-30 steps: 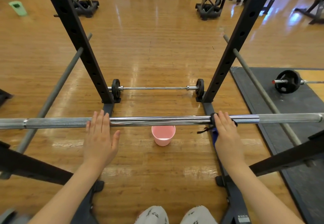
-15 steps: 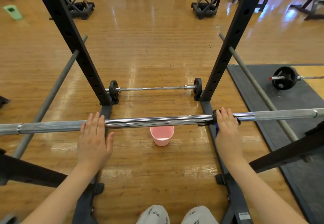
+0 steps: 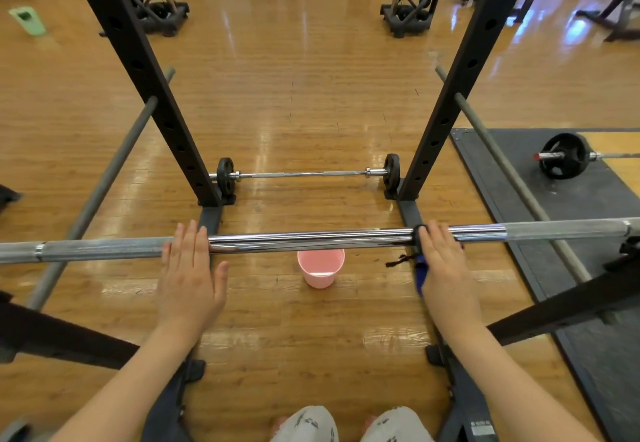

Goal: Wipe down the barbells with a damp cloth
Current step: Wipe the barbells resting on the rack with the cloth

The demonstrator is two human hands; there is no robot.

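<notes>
Standing on a glossy wooden gym floor (image 3: pixel 311 71), inside a black rack, its two uprights (image 3: pixel 145 74) rising beyond the racked barbell (image 3: pixel 311 238). Looking down on that barbell, lying crosswise just in front of the body, its long axis running left to right, chromed at the middle and knurled grey toward both ends. Resting the left hand (image 3: pixel 190 275) flat and open-fingered on the barbell's left part, fingertips lying over the shaft, holding nothing. Wrapping the right hand (image 3: pixel 445 268) over the barbell's right part, pressing a dark blue cloth (image 3: pixel 419 270) around the shaft, a loose end hanging below. Judging the right hand the working one, with open shaft toward both the middle and the right end for sliding the cloth. Noting a pink bucket (image 3: pixel 320 267) on the floor beneath the barbell's middle, a shorter plated barbell (image 3: pixel 304 174) beyond it between the uprights, and another (image 3: pixel 562 156) on a dark mat (image 3: pixel 588 206) off to the right.
</notes>
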